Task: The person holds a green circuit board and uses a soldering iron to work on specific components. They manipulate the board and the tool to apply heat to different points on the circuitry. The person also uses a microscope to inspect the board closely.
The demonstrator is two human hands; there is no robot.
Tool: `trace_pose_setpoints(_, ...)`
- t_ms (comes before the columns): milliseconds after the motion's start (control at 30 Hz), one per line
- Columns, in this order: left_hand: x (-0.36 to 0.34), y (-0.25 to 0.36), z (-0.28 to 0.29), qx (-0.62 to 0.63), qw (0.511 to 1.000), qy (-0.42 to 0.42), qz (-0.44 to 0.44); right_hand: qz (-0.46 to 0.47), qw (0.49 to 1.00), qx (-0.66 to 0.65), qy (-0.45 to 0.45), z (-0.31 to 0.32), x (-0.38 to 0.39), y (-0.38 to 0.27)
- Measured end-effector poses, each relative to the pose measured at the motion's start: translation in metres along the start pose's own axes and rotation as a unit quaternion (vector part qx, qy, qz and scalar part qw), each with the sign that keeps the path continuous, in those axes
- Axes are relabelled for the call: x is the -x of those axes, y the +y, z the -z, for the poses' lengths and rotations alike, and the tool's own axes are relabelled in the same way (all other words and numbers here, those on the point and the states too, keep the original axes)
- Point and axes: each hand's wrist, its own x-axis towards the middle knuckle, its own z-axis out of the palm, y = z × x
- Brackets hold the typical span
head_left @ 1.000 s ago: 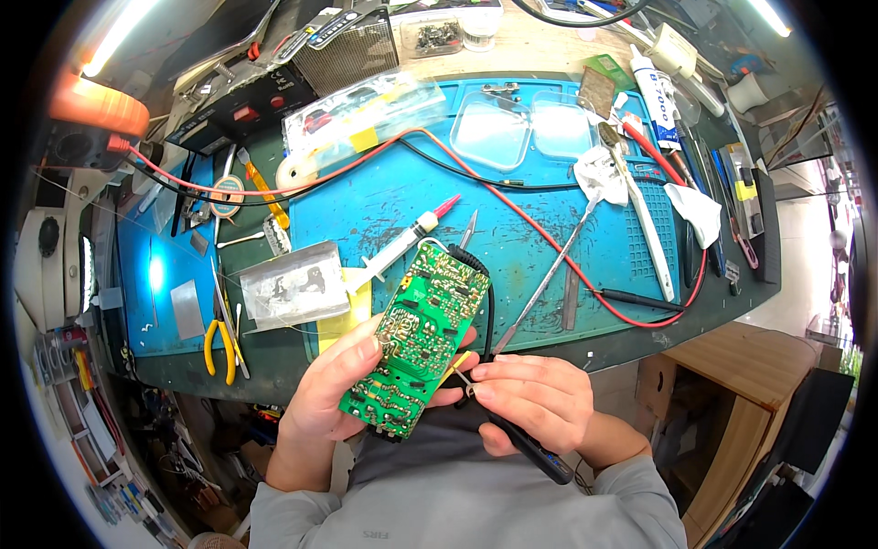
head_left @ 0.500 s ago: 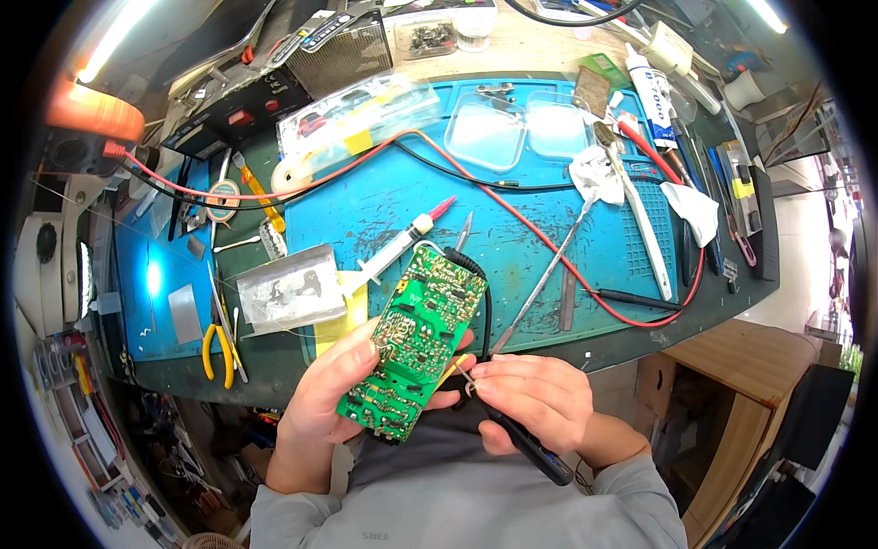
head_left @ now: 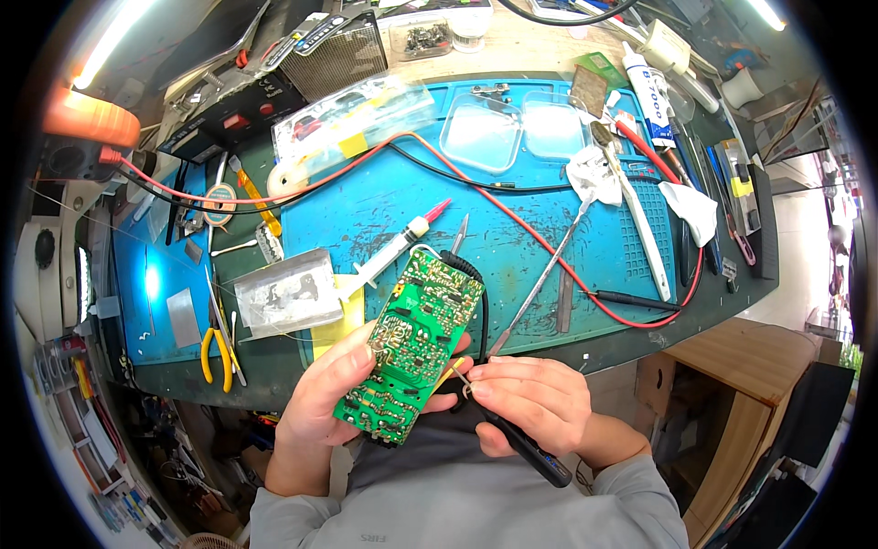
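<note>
My left hand (head_left: pixel 331 382) grips a green circuit board (head_left: pixel 402 348) by its lower left side, thumb on top and fingertips showing past the right edge. The board is tilted, its soldered face up. A black cable (head_left: pixel 485 316) with a ribbed sleeve leaves its upper end and runs down alongside. In my right hand (head_left: pixel 535 398) is a black-handled tool (head_left: pixel 526 448) with a thin metal shaft, possibly a screwdriver; its kind is not certain. The shaft points at the left fingertips, beside a small yellow piece (head_left: pixel 450 373) at the board's right edge.
A white syringe (head_left: pixel 398 247) and a metal tray (head_left: pixel 288 293) lie on the blue mat (head_left: pixel 357 206) beyond the board. Yellow-handled pliers (head_left: pixel 217 359) are at left. Red and black test leads (head_left: pixel 535 233) cross the mat; a long metal tool (head_left: pixel 540 279) reaches toward the right hand.
The board and both hands have stayed almost in place. The bench has shifted very slightly in the picture, and the tool's shaft has turned a little near the left fingertips.
</note>
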Motion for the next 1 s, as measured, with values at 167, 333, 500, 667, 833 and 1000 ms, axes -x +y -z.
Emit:
trace_pose_setpoints(167,0.0010,0.0003,0.0001,-0.001,1.000,0.005,0.000,0.004,1.000,-0.005,-0.008,0.0003,0.0010,0.0005)
trace_pose_setpoints(333,0.0012,0.0004,0.0021,0.004,1.000,-0.002,0.005,0.003,1.000,-0.002,-0.009,0.0007,-0.0003,-0.0002)
trace_pose_setpoints(500,0.0018,0.0012,0.0039,0.005,1.000,-0.008,0.008,0.001,1.000,0.000,-0.008,-0.0006,0.0002,-0.0009)
trace_pose_setpoints(667,0.0020,0.0012,0.0038,0.003,1.000,-0.010,0.008,0.006,1.000,-0.001,-0.010,-0.0002,0.0006,-0.0007)
trace_pose_setpoints(833,0.0026,0.0007,0.0044,0.007,1.000,-0.012,0.005,0.003,1.000,0.000,-0.006,-0.0016,0.0007,-0.0013)
trace_pose_setpoints(1000,0.0023,0.0010,0.0046,0.006,1.000,-0.014,0.006,0.003,1.000,0.003,-0.005,-0.0020,0.0005,-0.0015)
